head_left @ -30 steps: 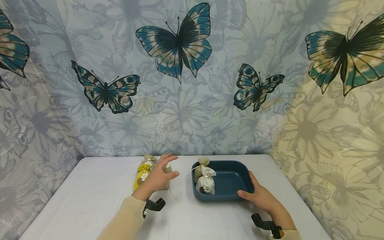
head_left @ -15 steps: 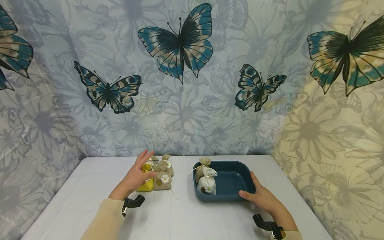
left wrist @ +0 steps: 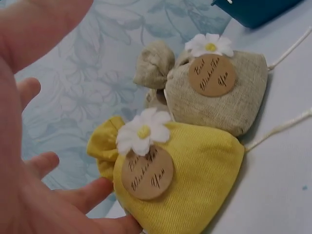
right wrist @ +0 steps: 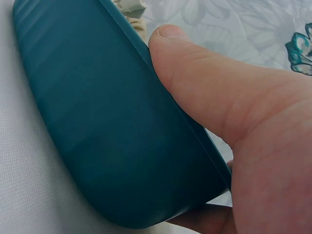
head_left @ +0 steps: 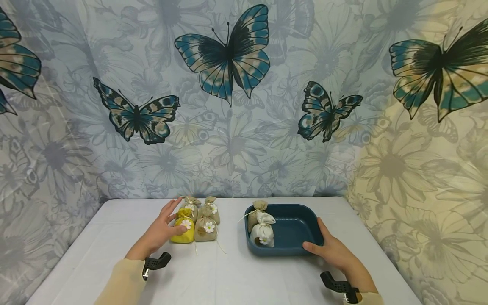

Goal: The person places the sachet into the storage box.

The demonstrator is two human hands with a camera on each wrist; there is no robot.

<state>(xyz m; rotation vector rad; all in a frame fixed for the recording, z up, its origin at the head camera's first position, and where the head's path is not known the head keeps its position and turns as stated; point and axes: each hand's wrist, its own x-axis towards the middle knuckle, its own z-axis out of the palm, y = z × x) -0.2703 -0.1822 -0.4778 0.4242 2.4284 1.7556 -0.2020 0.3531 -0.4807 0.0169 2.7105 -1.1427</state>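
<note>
My left hand (head_left: 155,232), fingers spread, is at the left side of a yellow drawstring sachet (head_left: 182,236) with a white flower. In the left wrist view, lower fingertips (left wrist: 100,192) meet or nearly meet the edge of the yellow sachet (left wrist: 204,168); the thumb is clear of it. Beside it stands a beige linen sachet (head_left: 202,234), with two more beige ones behind. My right hand (head_left: 331,249) grips the right end of a dark blue tub (head_left: 299,228), thumb at the front rim. Inside the tub, at its left, are a white sachet (head_left: 264,232) and a beige sachet (head_left: 251,221).
A white cloth covers the table (head_left: 232,279). Behind it hangs a butterfly-and-flower backdrop (head_left: 236,161). The tub stands to the right of the group of sachets, with a strip of table between them. Thin cords trail from the sachets onto the cloth.
My left hand has moved left, from in front of the sachets to the yellow one's left side, uncovering the group. The right hand stays on the tub.
</note>
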